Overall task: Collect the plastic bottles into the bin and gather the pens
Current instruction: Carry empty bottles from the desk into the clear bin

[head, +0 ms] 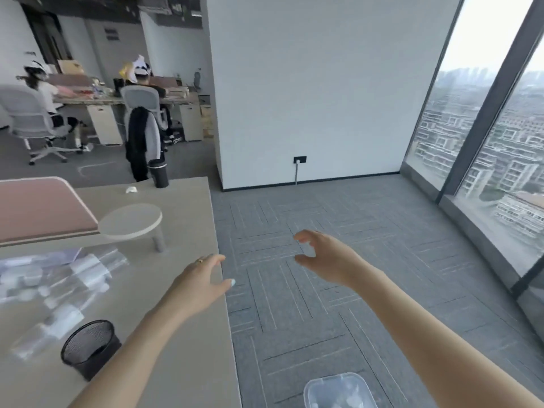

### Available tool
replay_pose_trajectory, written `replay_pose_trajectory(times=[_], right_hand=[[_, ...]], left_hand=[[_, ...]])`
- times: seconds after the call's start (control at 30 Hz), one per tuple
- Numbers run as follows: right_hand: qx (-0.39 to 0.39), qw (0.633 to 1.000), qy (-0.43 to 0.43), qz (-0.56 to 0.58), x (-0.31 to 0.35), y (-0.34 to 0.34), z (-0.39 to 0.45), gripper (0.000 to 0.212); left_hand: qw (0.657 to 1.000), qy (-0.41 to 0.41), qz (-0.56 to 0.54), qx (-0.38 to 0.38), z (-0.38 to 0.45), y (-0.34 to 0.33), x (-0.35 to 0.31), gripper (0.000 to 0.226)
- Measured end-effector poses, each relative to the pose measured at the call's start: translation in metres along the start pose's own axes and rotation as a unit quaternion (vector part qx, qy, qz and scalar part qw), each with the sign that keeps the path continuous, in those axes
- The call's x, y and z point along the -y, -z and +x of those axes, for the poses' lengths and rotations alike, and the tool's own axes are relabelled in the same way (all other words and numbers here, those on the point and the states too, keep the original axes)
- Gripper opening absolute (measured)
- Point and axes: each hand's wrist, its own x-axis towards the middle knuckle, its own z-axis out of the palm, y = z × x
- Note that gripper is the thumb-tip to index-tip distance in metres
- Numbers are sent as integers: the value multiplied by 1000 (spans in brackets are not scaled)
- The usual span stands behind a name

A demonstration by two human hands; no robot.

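Both the left hand and right hand hover empty, fingers loosely spread, beside the beige worktop; crumpled clear plastic bottles lie on it, probably awaiting the translucent plastic bin on the floor below.

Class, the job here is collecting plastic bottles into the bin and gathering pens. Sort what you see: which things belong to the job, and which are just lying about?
Belongs to the job:
- clear plastic bottles, blurred, heaped on the desk
- clear bin on the floor
- black mesh pen cup on the desk
- left hand and right hand, both holding nothing

Just lying about:
- round stand
- pink mat
- dark tumbler
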Motion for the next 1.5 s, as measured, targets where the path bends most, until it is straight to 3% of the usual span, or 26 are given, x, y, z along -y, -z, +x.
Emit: replay_pose_trajectory(times=[0.23,0.57,1.23,1.5], right_hand=[[67,995,71,17,137,-107,20,47],[113,988,97,47,318,-235,60,45],[166,978,127,0,413,-320,160,48],[197,976,91,-13,440,-364,191,47]], left_hand=[[990,129,-58,-26,-76,60,149,59],[977,207,-39,-38,-147,154,334,62],[959,256,-97,-79,-144,200,454,59],[959,251,-129,-29,-114,206,513,59]])
